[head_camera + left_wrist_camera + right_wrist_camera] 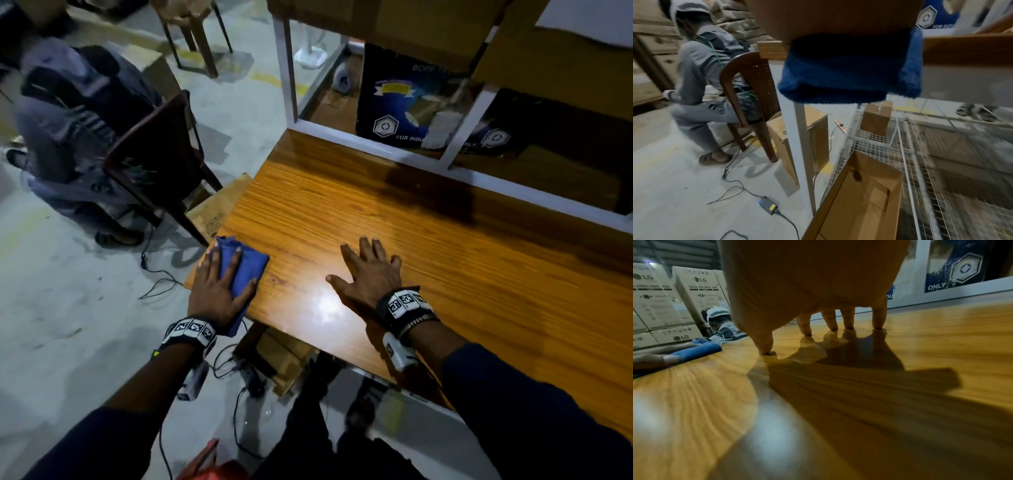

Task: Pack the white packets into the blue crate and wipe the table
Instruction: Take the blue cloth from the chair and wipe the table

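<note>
The left hand lies flat on a folded blue cloth at the near left corner of the shiny brown wooden tabletop. Its fingers are straight and spread wide, pressing the cloth down; part of the cloth hangs over the edge. The right hand is near it, fingers wide apart, only the tips touching the wood, holding nothing.

This looks like the wiping step. No white packets or blue crate show anywhere, so the packing may be done. Next, the cloth likely needs a push across the wood toward the far side.

Farther back stands a white metal rack with a dark blue printed box. On the grey floor, a person sits on a dark brown chair.
</note>
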Action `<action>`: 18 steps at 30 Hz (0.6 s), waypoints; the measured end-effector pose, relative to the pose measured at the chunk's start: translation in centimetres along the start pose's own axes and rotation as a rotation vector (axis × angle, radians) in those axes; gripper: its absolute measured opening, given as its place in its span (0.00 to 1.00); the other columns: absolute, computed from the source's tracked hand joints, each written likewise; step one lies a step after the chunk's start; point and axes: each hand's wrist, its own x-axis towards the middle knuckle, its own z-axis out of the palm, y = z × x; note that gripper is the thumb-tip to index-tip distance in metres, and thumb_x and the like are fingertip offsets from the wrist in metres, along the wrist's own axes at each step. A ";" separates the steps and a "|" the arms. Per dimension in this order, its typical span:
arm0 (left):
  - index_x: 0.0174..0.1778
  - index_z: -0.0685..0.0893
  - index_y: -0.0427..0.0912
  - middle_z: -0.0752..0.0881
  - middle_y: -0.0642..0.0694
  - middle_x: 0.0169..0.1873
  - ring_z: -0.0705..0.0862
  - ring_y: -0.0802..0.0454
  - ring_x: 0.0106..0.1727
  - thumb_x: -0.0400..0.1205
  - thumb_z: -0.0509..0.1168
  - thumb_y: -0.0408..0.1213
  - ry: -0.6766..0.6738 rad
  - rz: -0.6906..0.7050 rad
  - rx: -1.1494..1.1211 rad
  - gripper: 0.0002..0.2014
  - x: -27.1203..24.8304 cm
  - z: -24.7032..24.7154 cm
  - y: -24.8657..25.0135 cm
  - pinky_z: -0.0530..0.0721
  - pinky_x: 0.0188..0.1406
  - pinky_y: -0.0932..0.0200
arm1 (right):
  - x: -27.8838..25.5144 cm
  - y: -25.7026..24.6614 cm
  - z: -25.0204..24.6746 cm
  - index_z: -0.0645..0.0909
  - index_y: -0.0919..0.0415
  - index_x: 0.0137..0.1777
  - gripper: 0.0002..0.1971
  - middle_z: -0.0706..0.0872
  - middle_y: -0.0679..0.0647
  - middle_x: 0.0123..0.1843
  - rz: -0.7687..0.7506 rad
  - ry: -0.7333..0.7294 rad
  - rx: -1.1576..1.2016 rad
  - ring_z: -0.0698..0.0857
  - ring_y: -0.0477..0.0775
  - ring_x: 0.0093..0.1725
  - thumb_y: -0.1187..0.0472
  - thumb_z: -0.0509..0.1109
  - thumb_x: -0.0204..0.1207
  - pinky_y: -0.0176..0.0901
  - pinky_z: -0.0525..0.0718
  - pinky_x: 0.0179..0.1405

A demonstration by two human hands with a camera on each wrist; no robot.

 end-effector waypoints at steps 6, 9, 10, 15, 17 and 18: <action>0.89 0.47 0.58 0.46 0.40 0.89 0.45 0.37 0.89 0.81 0.44 0.77 -0.177 0.045 0.004 0.43 8.2 0.3 -2.0 0.48 0.87 0.35 | 1.1 -1.8 -1.0 0.57 0.38 0.86 0.51 0.59 0.59 0.88 0.052 -0.012 0.006 0.54 0.71 0.87 0.13 0.52 0.65 0.80 0.60 0.77; 0.89 0.47 0.58 0.41 0.34 0.88 0.41 0.30 0.87 0.80 0.38 0.76 -0.237 0.117 0.051 0.43 13.7 1.0 -2.0 0.49 0.85 0.30 | 1.6 -2.2 -1.4 0.62 0.40 0.83 0.50 0.68 0.59 0.82 0.067 -0.010 -0.017 0.61 0.72 0.82 0.13 0.54 0.64 0.76 0.69 0.73; 0.89 0.47 0.57 0.42 0.32 0.87 0.43 0.29 0.87 0.80 0.40 0.75 -0.248 0.109 0.034 0.43 15.2 1.1 -1.8 0.50 0.85 0.30 | 1.6 -2.2 -1.4 0.62 0.40 0.82 0.50 0.69 0.58 0.80 0.062 -0.015 -0.018 0.63 0.72 0.81 0.13 0.55 0.64 0.75 0.71 0.72; 0.89 0.44 0.57 0.41 0.31 0.87 0.42 0.30 0.87 0.76 0.43 0.78 -0.265 0.171 -0.014 0.48 22.5 1.3 -0.2 0.49 0.85 0.33 | 2.1 -2.0 -1.8 0.63 0.39 0.84 0.51 0.67 0.57 0.82 0.100 -0.064 0.003 0.60 0.71 0.84 0.15 0.60 0.63 0.72 0.72 0.76; 0.89 0.42 0.57 0.39 0.32 0.87 0.39 0.30 0.87 0.76 0.42 0.79 -0.281 0.190 -0.010 0.48 24.4 1.7 -0.2 0.44 0.86 0.33 | 2.1 -1.9 -2.1 0.63 0.39 0.84 0.51 0.66 0.56 0.81 0.093 -0.073 0.013 0.59 0.71 0.84 0.16 0.62 0.63 0.72 0.74 0.74; 0.89 0.41 0.57 0.39 0.33 0.87 0.38 0.30 0.87 0.76 0.40 0.79 -0.295 0.194 -0.010 0.48 24.7 1.7 -0.2 0.44 0.86 0.32 | 2.0 -1.8 -2.2 0.63 0.38 0.84 0.51 0.65 0.56 0.82 0.093 -0.078 0.013 0.59 0.71 0.84 0.16 0.63 0.63 0.72 0.75 0.73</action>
